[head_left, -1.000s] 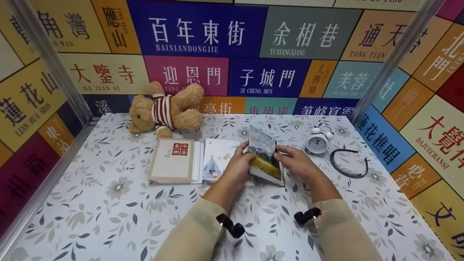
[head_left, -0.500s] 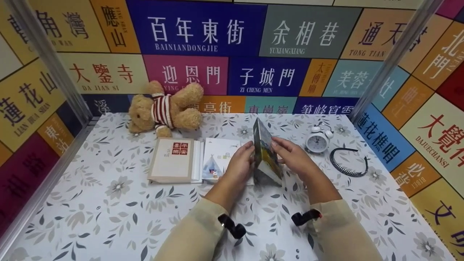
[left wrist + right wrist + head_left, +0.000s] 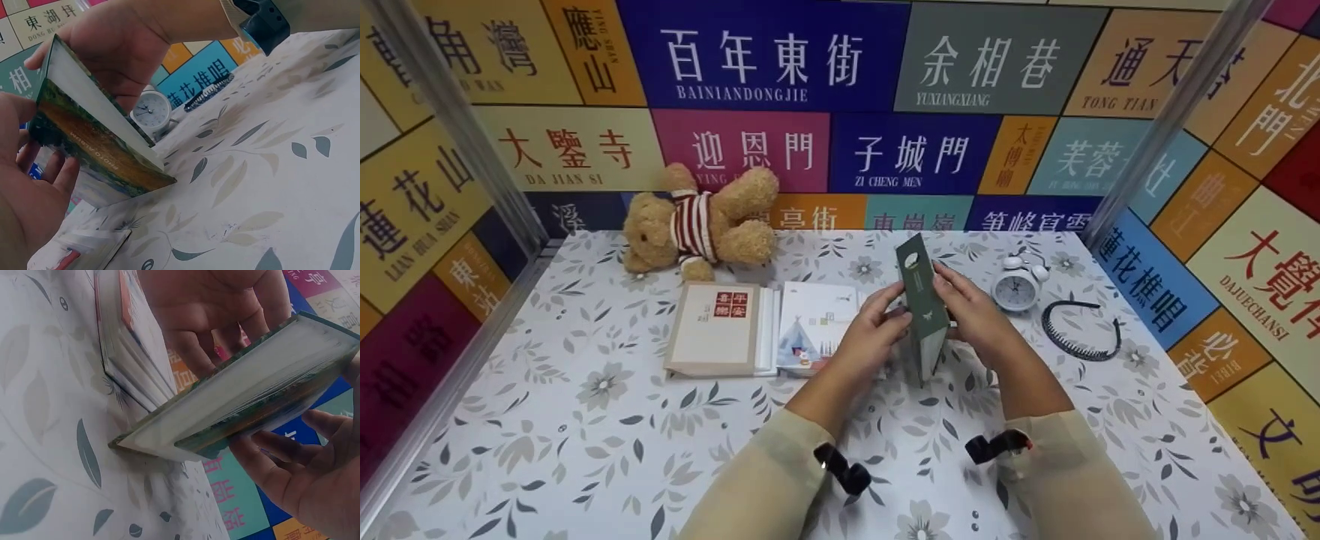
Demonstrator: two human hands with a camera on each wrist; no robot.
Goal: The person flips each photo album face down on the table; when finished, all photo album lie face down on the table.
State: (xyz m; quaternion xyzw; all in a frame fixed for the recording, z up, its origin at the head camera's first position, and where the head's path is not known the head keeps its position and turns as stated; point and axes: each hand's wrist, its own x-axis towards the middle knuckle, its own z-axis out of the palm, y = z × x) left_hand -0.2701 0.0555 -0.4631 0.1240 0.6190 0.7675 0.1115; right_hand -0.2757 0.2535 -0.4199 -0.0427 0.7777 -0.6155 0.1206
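A green-covered book [image 3: 924,304] stands on one lower corner on the floral tablecloth [image 3: 585,420], tilted, with its dark green cover turned up toward the head camera and its white page edges showing at the lower end. The left hand [image 3: 870,341] holds it from the left, fingers curled round the edge with the thumb on the cover. The right hand [image 3: 975,315] holds it from the right, fingers wrapped behind and the thumb across the front. In the left wrist view the landscape-printed cover [image 3: 95,149] faces down toward the cloth, and in the right wrist view the book's corner [image 3: 126,441] touches the cloth.

Taking the book as the landmark: just to its left, partly under the left hand, lies a white booklet with a tent drawing [image 3: 814,330], and touching that booklet's far side lies a beige book with a red square label [image 3: 714,330]. Beyond those, farther left and back, a teddy bear in a striped shirt [image 3: 697,225] lies against the wall. Just right of the book, behind the right hand, stands a small white alarm clock [image 3: 1017,283], and right of that lies a black toothed headband [image 3: 1081,330]. Nothing lies on the cloth between the book and the person's sleeves [image 3: 765,487].
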